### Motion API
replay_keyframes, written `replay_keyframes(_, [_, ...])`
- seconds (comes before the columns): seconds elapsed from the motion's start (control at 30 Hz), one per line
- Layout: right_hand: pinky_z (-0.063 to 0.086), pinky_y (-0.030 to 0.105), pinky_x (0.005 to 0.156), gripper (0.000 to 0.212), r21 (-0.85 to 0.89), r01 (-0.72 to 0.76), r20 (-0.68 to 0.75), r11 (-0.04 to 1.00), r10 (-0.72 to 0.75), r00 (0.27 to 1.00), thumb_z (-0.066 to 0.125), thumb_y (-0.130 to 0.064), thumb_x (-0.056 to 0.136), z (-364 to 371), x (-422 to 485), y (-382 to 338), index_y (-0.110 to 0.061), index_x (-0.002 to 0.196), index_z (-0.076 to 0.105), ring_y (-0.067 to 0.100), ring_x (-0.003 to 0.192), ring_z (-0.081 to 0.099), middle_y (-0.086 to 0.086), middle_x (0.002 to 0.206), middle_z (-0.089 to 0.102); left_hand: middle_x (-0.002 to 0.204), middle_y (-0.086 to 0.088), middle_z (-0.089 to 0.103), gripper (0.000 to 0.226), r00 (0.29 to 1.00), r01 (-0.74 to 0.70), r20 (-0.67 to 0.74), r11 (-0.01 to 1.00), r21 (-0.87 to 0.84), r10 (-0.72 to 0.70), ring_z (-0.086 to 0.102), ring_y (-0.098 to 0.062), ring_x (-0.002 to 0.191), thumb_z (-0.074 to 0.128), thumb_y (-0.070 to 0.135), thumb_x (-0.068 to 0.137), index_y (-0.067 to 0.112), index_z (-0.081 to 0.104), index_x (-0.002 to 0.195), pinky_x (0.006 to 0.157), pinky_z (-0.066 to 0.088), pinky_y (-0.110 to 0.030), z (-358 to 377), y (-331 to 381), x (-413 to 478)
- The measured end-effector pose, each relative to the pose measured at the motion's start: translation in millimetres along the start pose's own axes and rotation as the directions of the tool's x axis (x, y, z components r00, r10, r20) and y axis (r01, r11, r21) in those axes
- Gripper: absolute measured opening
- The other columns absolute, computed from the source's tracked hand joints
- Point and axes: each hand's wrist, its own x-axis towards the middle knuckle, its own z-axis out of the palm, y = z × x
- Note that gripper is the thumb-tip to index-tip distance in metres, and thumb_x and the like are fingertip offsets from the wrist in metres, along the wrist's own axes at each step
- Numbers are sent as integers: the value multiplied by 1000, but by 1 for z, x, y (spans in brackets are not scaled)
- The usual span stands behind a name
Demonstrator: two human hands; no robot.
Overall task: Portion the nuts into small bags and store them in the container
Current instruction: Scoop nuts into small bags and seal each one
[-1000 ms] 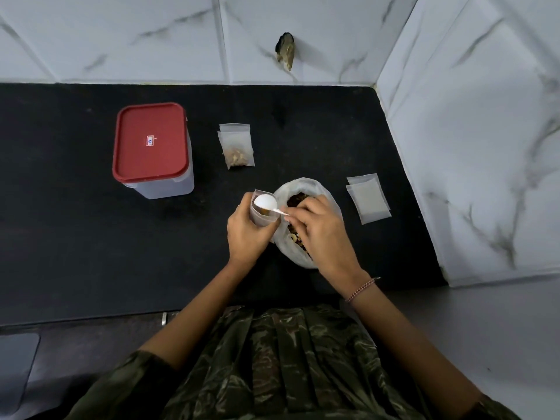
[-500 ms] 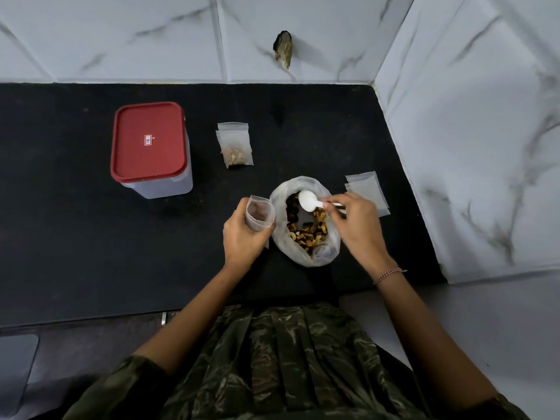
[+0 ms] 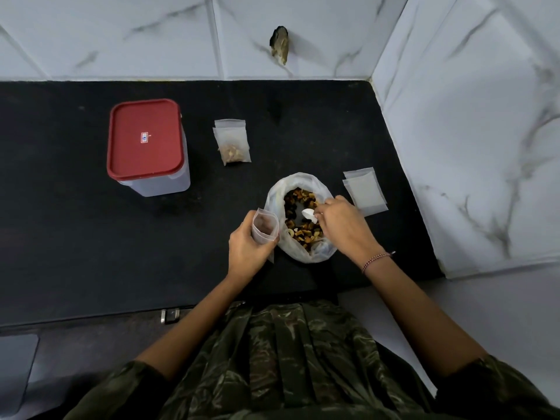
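A large clear plastic bag [image 3: 274, 199] of mixed nuts [image 3: 300, 231] stands open on the black counter. My right hand [image 3: 342, 224] holds a white spoon [image 3: 309, 214] with its bowl down among the nuts. Just left of the big bag, my left hand [image 3: 247, 253] grips a small clear bag [image 3: 264, 225], held upright with its mouth open and some nuts inside. A filled small bag [image 3: 232, 142] lies farther back. The container [image 3: 148, 147], with a red lid shut on it, stands at the left.
A stack of empty small bags [image 3: 365, 190] lies right of the nut bag, near the marble side wall [image 3: 472, 140]. The black counter [image 3: 75, 237] ends at a front edge close to my body. A marble back wall has a dark hole [image 3: 280, 43].
My right hand has carried the spoon from the small bag's mouth rightward and down into the nuts in the big bag. My left hand still holds the small bag, shifted slightly left.
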Motion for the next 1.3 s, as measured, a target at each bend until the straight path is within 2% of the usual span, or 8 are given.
replay_keyframes(0.13, [51,25,78,26,70,-78,33,994,76,997,48,-27,96,-8,3,3,-14,108,67,12,88,59,3,96,65,86,9,68,18,1000,-10,29,1000,-11,10,66,-4,82,75,18,81,16,62,93,71,52,-16,2,-1,-3])
replay_keyframes(0.3, [47,22,65,25,228,-192,154,954,159,975,52,-25,95,-14,7,9,-13,113,66,7,64,56,0,78,63,87,6,69,17,1000,-7,23,1000,-18,8,66,-6,81,75,14,82,13,63,93,72,53,-18,4,-3,-4])
replay_keyframes(0.4, [52,27,72,25,310,-234,183,922,184,966,54,-25,94,-9,7,7,-12,111,67,13,76,63,5,92,70,84,3,68,16,1000,6,29,1000,-23,-5,65,-8,79,75,11,81,11,63,91,69,52,-16,5,-4,-5])
replay_keyframes(0.5, [54,30,76,24,299,-231,139,926,197,970,54,-26,94,-3,3,1,-12,109,68,15,83,66,5,96,71,83,3,67,14,1000,-2,25,1000,-30,2,65,-8,78,75,10,81,10,63,89,68,51,-14,5,-4,-5])
replay_keyframes(0.63, [47,25,64,25,187,-194,134,963,171,976,48,-29,97,-7,1,-5,-14,105,67,12,69,58,-2,77,59,81,2,66,14,1000,3,25,999,-32,-2,63,-5,75,75,8,81,8,62,86,67,48,-11,6,-5,-5])
replay_keyframes(0.8, [54,29,74,22,-10,-137,85,990,138,987,50,-26,95,-17,0,-14,-13,103,65,15,82,61,4,90,63,81,2,65,14,999,-6,47,999,-46,8,63,-7,75,75,6,80,8,62,85,67,49,-12,6,-5,-5])
replay_keyframes(1.07, [53,31,74,23,41,-259,199,965,246,949,52,-29,94,-25,-13,-11,-11,98,66,19,81,62,5,88,63,81,-2,66,14,999,23,46,998,-55,-20,63,-15,75,75,5,80,6,62,83,68,52,-18,7,-8,-4])
replay_keyframes(1.3, [44,26,64,24,238,-335,147,912,307,940,51,-24,94,-9,-17,-10,-8,96,69,16,70,59,4,78,62,81,0,67,13,998,45,49,997,-64,-42,64,-15,77,75,7,80,8,62,83,69,54,-23,7,-11,-3])
